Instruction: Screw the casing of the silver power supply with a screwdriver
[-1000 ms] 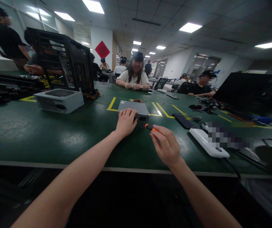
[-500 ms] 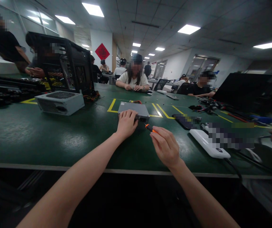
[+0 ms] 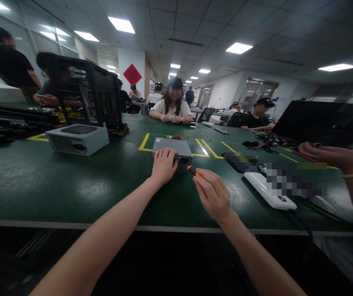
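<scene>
A flat grey metal box (image 3: 173,146), like a disc drive, lies on the green table (image 3: 40,181) inside yellow floor-tape lines. My left hand (image 3: 163,165) rests on its near edge, fingers curled over the casing and holding it down. My right hand (image 3: 212,194) is closed round an orange-and-black screwdriver (image 3: 191,169). The tool's tip points at the box's near right corner, just beside my left fingers.
A grey power supply (image 3: 77,139) and an open black computer case (image 3: 85,93) stand at the left. A white device (image 3: 269,190) and cables lie to the right, by a black panel (image 3: 318,122). A neighbour's arm (image 3: 343,162) reaches in at right. Several people sit at the far side.
My hands have stayed on the box and screwdriver; the view has tilted slightly. A neighbour's hand and forearm have come far into view at the right, over the table.
</scene>
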